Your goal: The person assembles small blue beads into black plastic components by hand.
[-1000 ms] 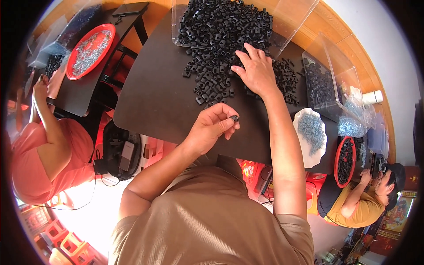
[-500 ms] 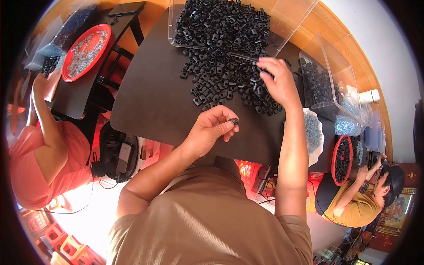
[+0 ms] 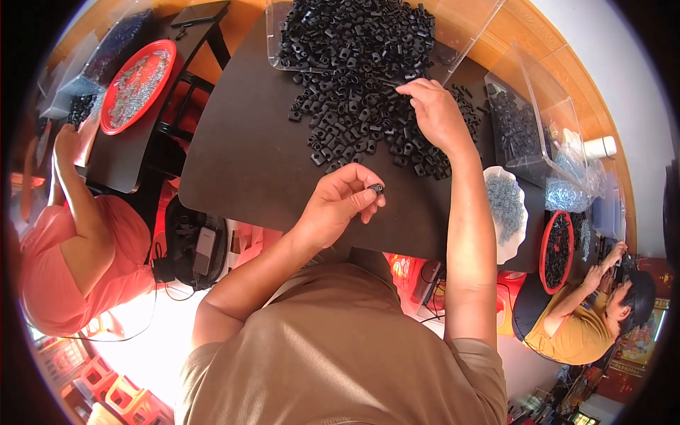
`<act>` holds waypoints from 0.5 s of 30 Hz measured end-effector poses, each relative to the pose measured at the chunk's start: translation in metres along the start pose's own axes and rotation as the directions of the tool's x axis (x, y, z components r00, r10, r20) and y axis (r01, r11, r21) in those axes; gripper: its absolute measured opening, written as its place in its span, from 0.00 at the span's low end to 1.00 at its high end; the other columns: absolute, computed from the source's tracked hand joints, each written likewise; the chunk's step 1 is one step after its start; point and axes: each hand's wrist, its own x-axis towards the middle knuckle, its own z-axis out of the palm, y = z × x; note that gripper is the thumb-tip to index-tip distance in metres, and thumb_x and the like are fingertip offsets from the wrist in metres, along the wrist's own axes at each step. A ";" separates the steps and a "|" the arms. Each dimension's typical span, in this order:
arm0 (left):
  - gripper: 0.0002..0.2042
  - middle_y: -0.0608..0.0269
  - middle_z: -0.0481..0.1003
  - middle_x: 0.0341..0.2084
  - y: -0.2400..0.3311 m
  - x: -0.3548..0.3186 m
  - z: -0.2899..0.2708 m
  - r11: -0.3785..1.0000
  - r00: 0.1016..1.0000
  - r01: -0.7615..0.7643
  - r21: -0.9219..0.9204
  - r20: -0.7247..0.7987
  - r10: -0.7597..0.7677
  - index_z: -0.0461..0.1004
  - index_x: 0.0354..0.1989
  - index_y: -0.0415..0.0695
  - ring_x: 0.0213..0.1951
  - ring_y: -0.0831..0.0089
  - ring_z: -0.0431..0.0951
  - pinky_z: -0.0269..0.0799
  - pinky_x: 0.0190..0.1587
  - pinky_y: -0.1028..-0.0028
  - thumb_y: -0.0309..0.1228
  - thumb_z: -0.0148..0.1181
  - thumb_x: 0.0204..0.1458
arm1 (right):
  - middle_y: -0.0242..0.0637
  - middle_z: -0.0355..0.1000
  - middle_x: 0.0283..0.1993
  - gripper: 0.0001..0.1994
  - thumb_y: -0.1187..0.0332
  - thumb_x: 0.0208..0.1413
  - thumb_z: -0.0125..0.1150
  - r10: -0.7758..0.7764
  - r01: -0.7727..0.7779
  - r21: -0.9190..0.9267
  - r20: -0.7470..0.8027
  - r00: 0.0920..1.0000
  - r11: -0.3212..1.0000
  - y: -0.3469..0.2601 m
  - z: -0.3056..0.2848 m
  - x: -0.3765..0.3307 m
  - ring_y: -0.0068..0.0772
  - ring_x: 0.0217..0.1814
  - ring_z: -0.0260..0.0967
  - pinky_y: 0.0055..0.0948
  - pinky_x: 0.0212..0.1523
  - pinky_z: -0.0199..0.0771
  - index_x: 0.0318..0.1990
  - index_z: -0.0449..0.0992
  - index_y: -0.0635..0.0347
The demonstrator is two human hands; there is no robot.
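Note:
My left hand (image 3: pixel 338 200) is closed near the table's front edge, pinching a small black plastic part (image 3: pixel 377 188) between thumb and fingertips. A round opening shows at the end of the part. Farther off, my right hand (image 3: pixel 437 117) is at the right side of a loose heap of similar black parts (image 3: pixel 354 117). Its thumb and index finger are drawn together; what is between them, if anything, is too small to make out. The heap spills toward me from a clear plastic bin (image 3: pixel 270 35) full of the same parts.
Right of my forearm is a white scalloped dish (image 3: pixel 520 230) of small silvery pieces, near a clear box (image 3: pixel 528 78) of dark parts and a red tray (image 3: pixel 545 248). Left, another table holds a red tray (image 3: pixel 169 57). A person (image 3: pixel 85 248) sits left, another (image 3: pixel 574 326) right.
My right hand has moved slightly left and away from me, and its fingers have come together by the heap. The left hand keeps its hold on the black part.

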 end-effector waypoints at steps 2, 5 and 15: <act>0.03 0.61 0.72 0.29 0.000 0.000 0.000 1.000 1.000 -0.001 0.000 -0.005 0.001 0.67 0.36 0.39 0.27 0.79 0.69 0.65 0.29 0.80 0.25 0.51 0.56 | 0.41 0.71 0.36 0.11 0.82 0.46 0.53 0.024 -0.012 0.176 -0.069 0.997 0.984 -0.009 -0.009 -0.012 0.42 0.41 0.67 0.31 0.45 0.67 0.39 0.74 0.65; 0.03 0.64 0.73 0.28 0.000 0.001 0.000 1.000 1.000 -0.013 -0.004 0.003 0.013 0.68 0.37 0.41 0.26 0.81 0.69 0.66 0.29 0.81 0.25 0.52 0.56 | 0.39 0.70 0.32 0.09 0.80 0.46 0.55 0.037 -0.019 0.205 -0.084 0.996 0.979 -0.015 -0.009 -0.025 0.38 0.37 0.68 0.29 0.39 0.68 0.37 0.74 0.65; 0.04 0.63 0.72 0.28 0.000 0.001 0.000 1.000 1.000 -0.020 -0.012 -0.016 0.020 0.68 0.37 0.40 0.27 0.80 0.69 0.65 0.29 0.80 0.26 0.52 0.56 | 0.32 0.69 0.31 0.05 0.71 0.43 0.62 0.048 -0.049 -0.133 -0.013 0.999 0.990 -0.040 0.020 -0.018 0.36 0.38 0.68 0.34 0.35 0.71 0.28 0.74 0.58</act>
